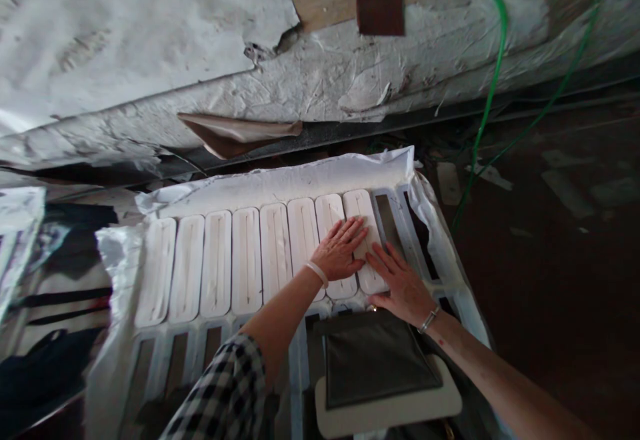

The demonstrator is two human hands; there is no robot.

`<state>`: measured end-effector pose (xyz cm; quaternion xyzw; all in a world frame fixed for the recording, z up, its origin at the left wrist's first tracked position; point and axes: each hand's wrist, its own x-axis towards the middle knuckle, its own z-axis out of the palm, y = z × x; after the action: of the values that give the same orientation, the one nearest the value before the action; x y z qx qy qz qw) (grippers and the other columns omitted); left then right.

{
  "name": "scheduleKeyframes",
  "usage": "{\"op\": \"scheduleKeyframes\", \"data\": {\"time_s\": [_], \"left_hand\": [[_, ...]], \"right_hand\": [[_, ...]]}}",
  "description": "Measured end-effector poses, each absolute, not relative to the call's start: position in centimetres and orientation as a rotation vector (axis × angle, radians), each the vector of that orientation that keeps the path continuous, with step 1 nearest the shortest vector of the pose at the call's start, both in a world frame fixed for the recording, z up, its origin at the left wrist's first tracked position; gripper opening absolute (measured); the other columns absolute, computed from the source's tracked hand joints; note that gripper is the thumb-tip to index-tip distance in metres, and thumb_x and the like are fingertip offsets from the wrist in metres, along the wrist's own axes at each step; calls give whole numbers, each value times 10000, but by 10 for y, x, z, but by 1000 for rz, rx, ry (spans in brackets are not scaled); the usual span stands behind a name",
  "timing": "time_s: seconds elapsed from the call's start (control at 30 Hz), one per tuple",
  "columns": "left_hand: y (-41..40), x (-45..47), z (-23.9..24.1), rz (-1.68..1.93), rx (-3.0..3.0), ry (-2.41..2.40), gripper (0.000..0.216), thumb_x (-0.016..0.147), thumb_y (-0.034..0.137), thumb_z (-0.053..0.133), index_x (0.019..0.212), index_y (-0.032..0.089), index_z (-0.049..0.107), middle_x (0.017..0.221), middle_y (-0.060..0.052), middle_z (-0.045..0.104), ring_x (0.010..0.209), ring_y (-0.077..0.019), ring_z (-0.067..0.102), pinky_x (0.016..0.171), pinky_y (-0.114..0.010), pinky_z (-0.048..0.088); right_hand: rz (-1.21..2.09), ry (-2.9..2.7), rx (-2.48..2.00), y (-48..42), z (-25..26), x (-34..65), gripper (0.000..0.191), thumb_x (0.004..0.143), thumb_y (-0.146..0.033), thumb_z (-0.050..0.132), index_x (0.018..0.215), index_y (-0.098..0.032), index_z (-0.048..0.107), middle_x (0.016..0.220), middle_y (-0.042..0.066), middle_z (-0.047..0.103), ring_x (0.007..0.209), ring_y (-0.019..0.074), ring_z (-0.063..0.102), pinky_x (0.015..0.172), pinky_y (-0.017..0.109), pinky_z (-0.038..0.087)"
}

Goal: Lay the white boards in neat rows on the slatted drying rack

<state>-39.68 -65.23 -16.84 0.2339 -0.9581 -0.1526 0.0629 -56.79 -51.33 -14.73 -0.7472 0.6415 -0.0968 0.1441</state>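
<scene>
The near end of the rightmost white slab is hidden under both hands, so only its far half is seen. Its material cannot be made out. The slab is set in a slot of a white frame, last in a row of like slabs. Its long axis runs away from the person, parallel to its neighbours, with the far end leaning slightly left. The left hand is laid open and flat, fingers spread across this slab and the one beside it. The right hand is likewise open, its fingers pressed on the slab's near part. The frame's near row is largely covered by the left forearm and by a dark pad on a white board. The left edge is dim and blurred.
</scene>
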Motion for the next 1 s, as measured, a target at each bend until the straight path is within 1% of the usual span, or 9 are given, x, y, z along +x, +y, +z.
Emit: {"op": "scheduleKeyframes", "data": {"time_s": [0.1, 0.2, 0.33, 0.4, 0.5, 0.6, 0.7, 0.87, 1.0], "left_hand": [[-655, -395, -167, -507, 677, -2900, 757, 864, 449, 546, 1509, 169, 264, 1628, -110, 141, 1505, -246, 84, 1226, -454, 98], [-657, -393, -167, -515, 670, -2882, 731, 869, 449, 546, 1499, 179, 290, 1628, -105, 149, 1503, -247, 108, 1223, -452, 114], [-655, -390, -173, -425, 640, -2864, 713, 911, 525, 495, 1505, 193, 280, 1626, -94, 167, 1498, -243, 141, 1225, -454, 122], [-651, -388, -177, -392, 641, -2856, 702, 925, 529, 476, 1511, 200, 271, 1625, -89, 176, 1498, -247, 139, 1227, -466, 121], [-638, -388, -179, -401, 725, -2806, 629, 956, 462, 446, 1511, 216, 283, 1621, -81, 197, 1497, -255, 143, 1226, -488, 122], [-623, -387, -176, -451, 829, -2755, 558, 981, 383, 402, 1506, 221, 307, 1615, -80, 217, 1492, -266, 163, 1221, -502, 126], [-613, -384, -173, -521, 828, -2758, 572, 963, 395, 447, 1497, 227, 331, 1612, -81, 226, 1487, -284, 176, 1216, -515, 137], [-610, -373, -172, -575, 696, -2791, 568, 948, 411, 480, 1477, 241, 365, 1609, -44, 243, 1490, -255, 176, 1223, -499, 132], [-606, -365, -169, -652, 726, -2758, 598, 923, 355, 524, 1477, 201, 359, 1595, -56, 283, 1472, -237, 240, 1223, -452, 174]], "right_hand": [[-187, 1729, -2249, -513, -138, -579, 847, 656, -262, 835, 1412, -165, 465, 1542, 118, 360, 1451, 343, 233, 1164, 556, 310], [-195, 1641, -2285, -512, -135, -588, 716, 742, -187, 751, 1403, -162, 477, 1534, 127, 372, 1451, 307, 252, 1151, 495, 366], [-280, 1733, -2250, -510, -142, -587, 605, 866, -190, 597, 1443, -149, 423, 1555, 139, 328, 1443, 275, 282, 1136, 476, 397], [-236, 1790, -2264, -509, -144, -579, 540, 880, -169, 561, 1413, -162, 474, 1535, 115, 374, 1435, 272, 301, 1139, 480, 390], [-217, 1866, -2210, -508, -140, -565, 456, 886, -157, 538, 1341, -186, 562, 1486, 79, 457, 1415, 275, 336, 1145, 498, 369], [-323, 1977, -2066, -498, -129, -551, 359, 915, -221, 523, 1254, -162, 627, 1416, 107, 532, 1386, 291, 376, 1128, 509, 380], [-406, 2046, -1964, -464, -111, -532, 368, 938, -288, 513, 1264, -142, 603, 1350, 144, 572, 1315, 283, 463, 1087, 486, 439], [-476, 2040, -1831, -386, -92, -505, 416, 937, -299, 528, 1351, -264, 507, 1395, 89, 537, 1307, 262, 485, 1067, 480, 471], [-569, 2147, -1708, -384, -96, -514, 370, 943, -330, 512, 1303, -245, 541, 1323, 92, 594, 1198, 235, 585, 1008, 419, 526]]}}
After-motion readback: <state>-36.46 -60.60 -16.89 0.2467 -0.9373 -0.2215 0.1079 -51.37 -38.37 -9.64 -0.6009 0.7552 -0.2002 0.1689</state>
